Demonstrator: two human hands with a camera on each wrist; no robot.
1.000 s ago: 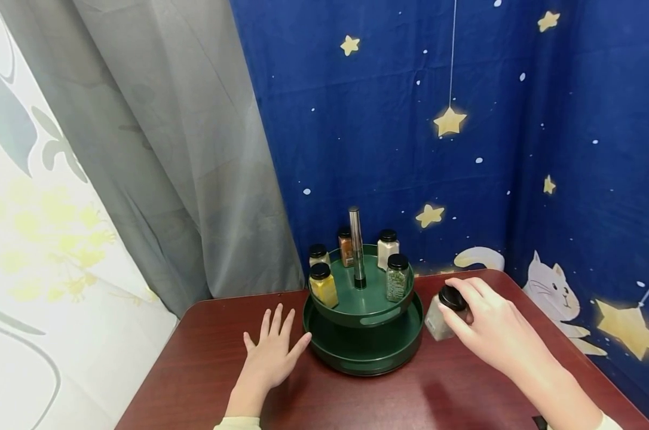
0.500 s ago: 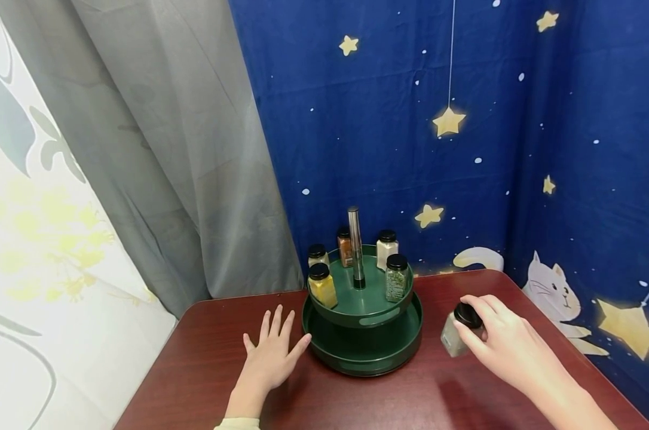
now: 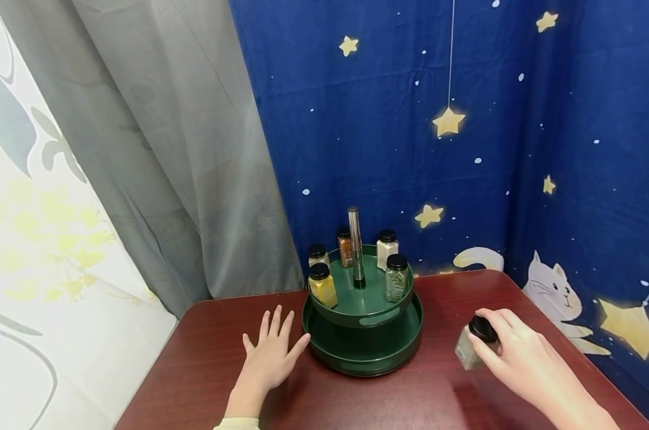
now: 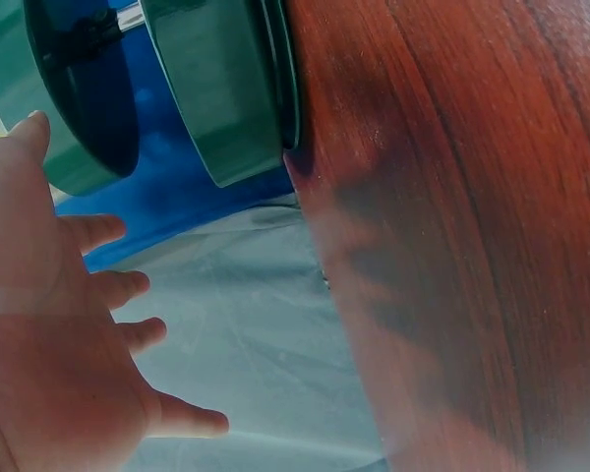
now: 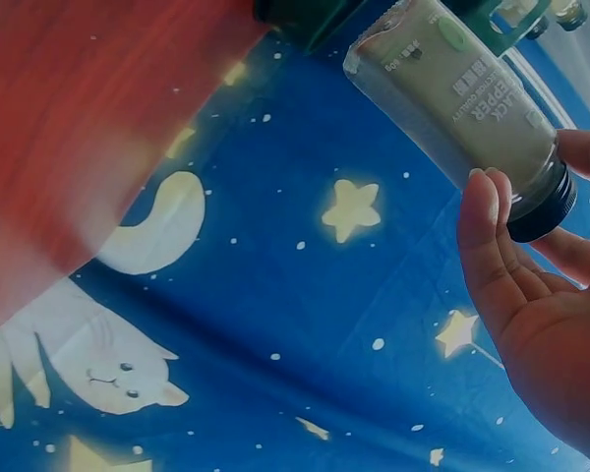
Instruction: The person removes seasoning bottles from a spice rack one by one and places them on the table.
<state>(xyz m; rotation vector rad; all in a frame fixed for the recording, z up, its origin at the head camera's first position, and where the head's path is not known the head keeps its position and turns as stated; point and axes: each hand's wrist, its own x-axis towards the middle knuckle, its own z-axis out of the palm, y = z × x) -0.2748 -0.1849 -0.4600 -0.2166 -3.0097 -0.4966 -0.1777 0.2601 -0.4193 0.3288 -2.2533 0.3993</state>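
Note:
My right hand point(image 3: 529, 358) pinches a spice jar point(image 3: 468, 349) near its black cap, above the right part of the table. In the right wrist view the jar point(image 5: 462, 88) holds greyish powder, and its label reads black pepper. My left hand point(image 3: 271, 358) is spread with straight fingers, its thumb tip close to a green two-tier turntable rack point(image 3: 367, 365). On the upper tier stand several black-capped jars: a yellow one point(image 3: 323, 288), a green herb one point(image 3: 397, 280), a white one point(image 3: 387, 251), a reddish one point(image 3: 345, 249) and a pale one point(image 3: 318, 255).
A metal post point(image 3: 357, 251) rises from the middle of the rack. The reddish-brown table point(image 3: 211, 334) meets a grey curtain point(image 3: 238, 239) and a blue starry curtain point(image 3: 410, 119) behind, with more blue cloth along its right side.
My right hand has carried the pepper jar rightward and toward me, away from the rack. The left hand and the rack stay as they were.

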